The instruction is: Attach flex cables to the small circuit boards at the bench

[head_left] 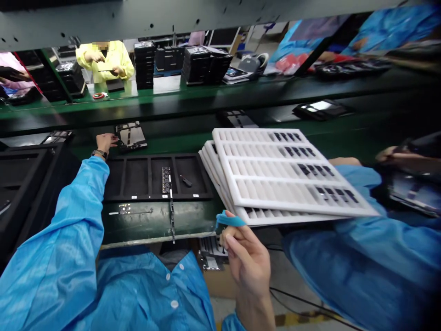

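My left hand reaches across the bench to an opened tablet-like device with a silver inside. Its fingers are closed at the device's left edge. My right hand is raised in front of the bench edge, with its fingers curled and the thumb against them. A blue finger cot covers its index finger, and no object shows in that hand. Between my arms lies a black compartment tray with a strip of small circuit parts and a small dark piece on it.
Stacked white foam trays with dark parts stand at the right. A small circuit board lies at the bench front. Black trays are at the left. A co-worker in blue sits close on the right; another in yellow works opposite.
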Motion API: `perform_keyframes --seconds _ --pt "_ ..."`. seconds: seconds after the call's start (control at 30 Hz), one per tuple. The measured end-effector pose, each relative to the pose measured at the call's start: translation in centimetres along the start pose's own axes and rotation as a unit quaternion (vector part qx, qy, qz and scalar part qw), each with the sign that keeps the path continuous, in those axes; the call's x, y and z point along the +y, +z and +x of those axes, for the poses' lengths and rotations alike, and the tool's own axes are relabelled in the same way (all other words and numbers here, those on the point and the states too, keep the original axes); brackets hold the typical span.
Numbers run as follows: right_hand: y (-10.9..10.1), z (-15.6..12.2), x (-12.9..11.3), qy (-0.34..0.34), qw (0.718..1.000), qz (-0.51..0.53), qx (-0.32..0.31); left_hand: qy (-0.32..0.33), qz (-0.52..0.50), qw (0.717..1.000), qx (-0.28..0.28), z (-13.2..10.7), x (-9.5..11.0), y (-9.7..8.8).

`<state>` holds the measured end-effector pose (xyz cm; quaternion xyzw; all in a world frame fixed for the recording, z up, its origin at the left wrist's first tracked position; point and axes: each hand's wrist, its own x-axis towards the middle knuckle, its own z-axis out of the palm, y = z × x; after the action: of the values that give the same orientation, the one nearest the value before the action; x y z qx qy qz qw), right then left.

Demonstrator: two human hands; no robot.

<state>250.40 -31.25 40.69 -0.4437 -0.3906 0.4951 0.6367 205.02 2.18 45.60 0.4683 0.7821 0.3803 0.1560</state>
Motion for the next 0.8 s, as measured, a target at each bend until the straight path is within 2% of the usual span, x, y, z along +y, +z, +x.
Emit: perform_keyframes --seconds 0.1,0.17,0.23,0.33,0.47,0.57,0.67,0.73,0.8 --pt "-0.4 -0.2 0.2 0.004 1.0 0.0 -0.003 0.01 0.02 0.997 0.078 -0.3 0.9 -0.6" --pt "-0.6 -0.3 0.3 0.006 1.0 0.005 -0.003 0.053 0.094 0.988 0.11 -0.9 1.4 -0.5" --pt "-0.7 -0.4 0.3 0.008 1.0 0.008 -0.002 0.126 0.213 0.966 0.074 -1.9 1.9 0.3" --pt "-1.1 -0.6 0.1 0.007 1.0 -0.006 -0.007 0.201 0.309 0.928 -0.042 -3.6 2.5 2.7" --pt "-1.2 -1.1 -0.6 -0.007 0.996 -0.077 -0.04 0.227 0.291 0.923 -0.112 -5.1 3.5 5.0" --pt "-0.4 -1.1 -1.5 -0.02 0.984 -0.151 -0.088 0.234 0.258 0.93 -0.112 -5.3 5.1 4.7" --pt "1.3 -0.6 -2.6 -0.046 0.973 -0.187 -0.13 0.237 0.202 0.946 -0.089 -5.9 7.8 3.6" --pt "2.5 0.2 -3.2 -0.066 0.971 -0.174 -0.153 0.246 0.153 0.953 -0.084 -8.2 9.8 2.7" --pt "3.6 1.2 -3.7 -0.082 0.973 -0.142 -0.159 0.272 0.055 0.953 -0.118 -12.8 11.3 1.7"
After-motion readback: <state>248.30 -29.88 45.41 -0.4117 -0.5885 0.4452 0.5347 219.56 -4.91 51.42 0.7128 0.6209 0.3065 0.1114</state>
